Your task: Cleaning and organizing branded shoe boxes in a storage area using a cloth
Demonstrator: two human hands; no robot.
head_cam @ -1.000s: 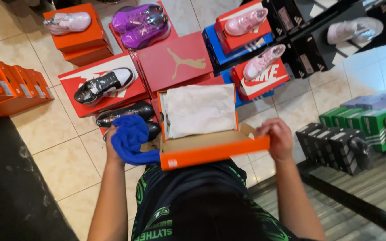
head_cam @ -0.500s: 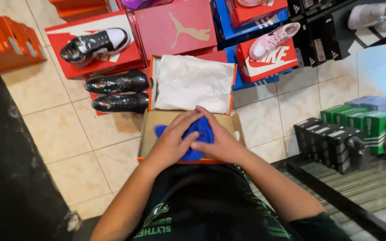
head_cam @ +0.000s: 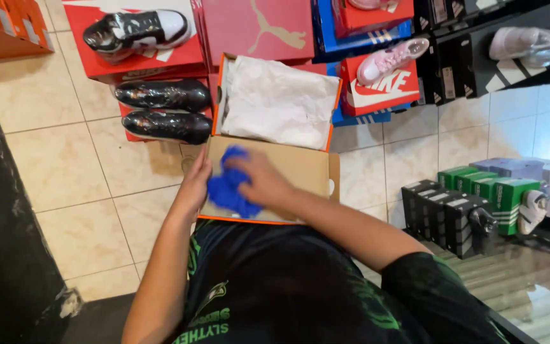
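Our right hand presses the blue cloth, fingers curled over it, inside the open shoebox lid. Our left hand lies open at the lid's nine o'clock edge. The cloth looks soft and light; we judge bunching it anywhere would hold it.

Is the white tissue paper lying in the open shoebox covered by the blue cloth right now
No, the blue cloth is on the brown lid under the right hand, apart from the white paper.

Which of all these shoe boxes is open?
The orange box under the hands, its lid folded back and white paper showing inside; the others are shut, several carrying shoes.
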